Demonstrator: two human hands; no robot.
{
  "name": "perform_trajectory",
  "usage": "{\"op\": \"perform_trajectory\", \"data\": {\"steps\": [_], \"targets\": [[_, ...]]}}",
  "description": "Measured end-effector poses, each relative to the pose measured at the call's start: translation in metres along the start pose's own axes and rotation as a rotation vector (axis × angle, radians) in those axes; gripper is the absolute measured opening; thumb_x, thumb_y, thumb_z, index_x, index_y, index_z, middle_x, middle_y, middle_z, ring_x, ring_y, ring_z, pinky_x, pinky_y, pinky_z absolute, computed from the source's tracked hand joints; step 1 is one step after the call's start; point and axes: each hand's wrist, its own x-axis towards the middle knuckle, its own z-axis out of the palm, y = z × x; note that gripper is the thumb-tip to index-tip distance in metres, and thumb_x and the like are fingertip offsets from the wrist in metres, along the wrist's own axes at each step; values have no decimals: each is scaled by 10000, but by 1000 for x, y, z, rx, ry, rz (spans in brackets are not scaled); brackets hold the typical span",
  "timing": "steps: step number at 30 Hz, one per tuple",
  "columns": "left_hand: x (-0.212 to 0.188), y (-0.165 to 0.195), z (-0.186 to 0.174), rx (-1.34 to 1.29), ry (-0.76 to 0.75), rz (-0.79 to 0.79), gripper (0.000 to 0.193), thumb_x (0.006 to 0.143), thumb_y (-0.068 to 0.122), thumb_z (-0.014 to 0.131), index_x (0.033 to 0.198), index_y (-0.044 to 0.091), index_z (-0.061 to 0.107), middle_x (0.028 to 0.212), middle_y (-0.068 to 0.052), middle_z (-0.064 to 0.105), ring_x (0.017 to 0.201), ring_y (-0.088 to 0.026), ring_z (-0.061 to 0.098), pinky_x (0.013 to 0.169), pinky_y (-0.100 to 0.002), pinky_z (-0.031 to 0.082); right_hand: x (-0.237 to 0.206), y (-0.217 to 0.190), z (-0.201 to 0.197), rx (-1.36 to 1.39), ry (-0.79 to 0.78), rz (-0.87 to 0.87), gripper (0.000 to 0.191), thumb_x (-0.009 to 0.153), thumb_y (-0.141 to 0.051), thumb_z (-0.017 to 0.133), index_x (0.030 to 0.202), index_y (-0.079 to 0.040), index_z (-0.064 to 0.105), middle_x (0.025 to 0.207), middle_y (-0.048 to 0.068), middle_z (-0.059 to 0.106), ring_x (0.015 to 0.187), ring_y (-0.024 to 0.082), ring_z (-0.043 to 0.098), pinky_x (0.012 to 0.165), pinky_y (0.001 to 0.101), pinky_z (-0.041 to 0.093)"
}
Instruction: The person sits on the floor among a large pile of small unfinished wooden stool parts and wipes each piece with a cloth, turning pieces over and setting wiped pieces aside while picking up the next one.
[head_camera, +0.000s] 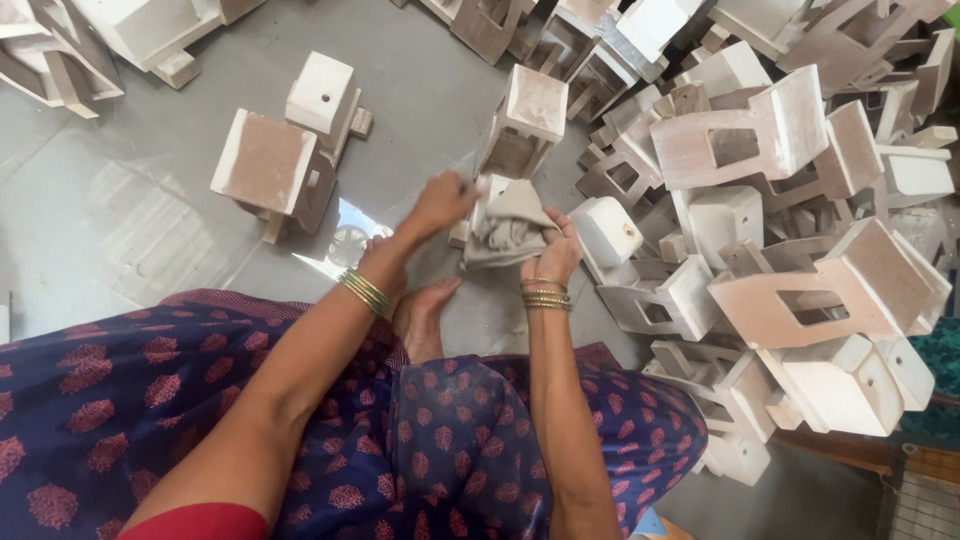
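Your right hand is bunched around a grey-beige cloth, fingers curled into its folds from the right side, and that cloth is draped over a small white wooden piece standing on the floor straight ahead of your knees. Your left hand sits on the other side, fingers closed against the top left edge of that same piece, so the two hands face each other with the piece between them. Both are touching it; neither is nearer. The cloth hangs top to bottom down the near face, hiding how tall the piece is there. Just beyond it stands another white block stool, close behind but apart, and a rounded white piece lies just beside your right wrist, nearly touching the gold bangles. To the right the big heap of unfinished white pieces crowds in, leaving little room on that side. On the left the grey floor has two more blocks set well apart. Your bare foot rests under the work, against the blue patterned skirt.
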Motion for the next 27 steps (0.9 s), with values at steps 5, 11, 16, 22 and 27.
{"op": "perform_trajectory", "data": {"steps": [5, 11, 16, 22, 27], "targets": [[-7, 15, -32, -228, -39, 134, 413, 914, 202, 729, 1270, 39, 597, 1201, -206, 689, 1133, -378, 687, 909, -504, 541, -15, -10, 26, -145, -451, -14, 367, 957, -13, 582, 1316, 43, 636, 1296, 141, 667, 1180, 193, 652, 1055, 319, 517], [2, 11, -27, -130, 638, 74, 366, 891, 152, 711, 1220, 41, 595, 1131, -207, 734, 1077, -374, 724, 911, -437, 569, -2, -4, 12, -1074, -253, -260, 564, 922, -271, 689, 1440, -82, 573, 1305, 165, 710, 1113, 257, 713, 970, 340, 541], [15, 14, 25, -208, 537, 222, 483, 857, 43, 659, 1324, 9, 535, 1160, -260, 672, 1098, -459, 638, 917, -485, 506, -9, 37, -4, -1182, -274, -408, 713, 944, -277, 657, 1579, -92, 390, 1444, 235, 591, 1301, 364, 603, 1086, 397, 450], [-2, -9, 23, 113, 172, 21, 408, 884, 124, 696, 1282, 53, 640, 1176, -263, 710, 1143, -454, 649, 1008, -487, 506, -12, 44, 0, -1230, -235, -462, 675, 973, -344, 613, 1569, -92, 420, 1488, 220, 569, 1334, 368, 583, 1103, 412, 450], [-5, -15, -21, 203, 159, -34, 397, 819, 141, 726, 1189, 14, 660, 1108, -269, 676, 1084, -453, 634, 953, -502, 503, -11, 38, 5, -1224, -254, -428, 694, 961, -379, 615, 1563, -99, 416, 1488, 213, 562, 1345, 370, 569, 1113, 418, 430]]}}
